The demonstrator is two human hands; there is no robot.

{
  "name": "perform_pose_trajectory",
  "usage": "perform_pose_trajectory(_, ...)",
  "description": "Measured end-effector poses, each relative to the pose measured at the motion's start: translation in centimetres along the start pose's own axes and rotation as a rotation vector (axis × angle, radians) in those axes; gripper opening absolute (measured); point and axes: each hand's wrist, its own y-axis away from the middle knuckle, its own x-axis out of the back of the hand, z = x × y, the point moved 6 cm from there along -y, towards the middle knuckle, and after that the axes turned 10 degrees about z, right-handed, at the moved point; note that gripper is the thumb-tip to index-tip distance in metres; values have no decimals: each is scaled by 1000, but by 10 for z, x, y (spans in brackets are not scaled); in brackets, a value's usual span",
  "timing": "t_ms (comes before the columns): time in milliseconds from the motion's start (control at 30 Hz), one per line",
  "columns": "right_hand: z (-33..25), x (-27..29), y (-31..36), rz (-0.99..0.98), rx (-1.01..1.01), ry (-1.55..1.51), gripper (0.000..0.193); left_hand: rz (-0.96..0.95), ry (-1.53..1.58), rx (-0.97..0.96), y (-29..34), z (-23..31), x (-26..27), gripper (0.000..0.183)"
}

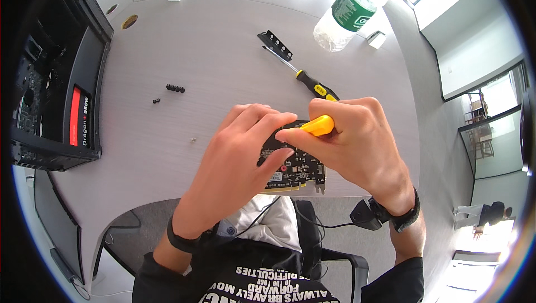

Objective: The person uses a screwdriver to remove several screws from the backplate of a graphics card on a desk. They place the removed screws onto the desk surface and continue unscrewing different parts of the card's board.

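Note:
A graphics card [304, 171], black with a gold edge connector, lies with its circuit side up at the table's front edge. My left hand [237, 144] reaches over the card's left part. Its thumb and index finger are stretched out and apart, the thumb over the board and the index finger by the far edge. My right hand [357, 141] is closed around a yellow-handled tool [318, 126] above the card's right side. The tool's tip is hidden behind my fingers. Beyond my right hand lies a black and yellow screwdriver [312, 83], its shaft pointing away to the left.
A black perforated metal strip [274, 44] lies by the screwdriver's tip. Several small black parts [175, 88] sit left of centre, with a tiny metal piece [194, 140] nearer. An open computer case [89, 91] stands at the left, a plastic bottle [343, 18] at the far right.

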Motion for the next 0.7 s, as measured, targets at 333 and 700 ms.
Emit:
perform_pose_trajectory(333, -4, 26, -1, 153, -2, -116, 26, -18, 186, 68, -21, 4, -13, 13)
perform_pose_trajectory(700, -18, 21, -2, -21, 294, 9, 19, 15, 369, 211, -17, 0, -19, 15)
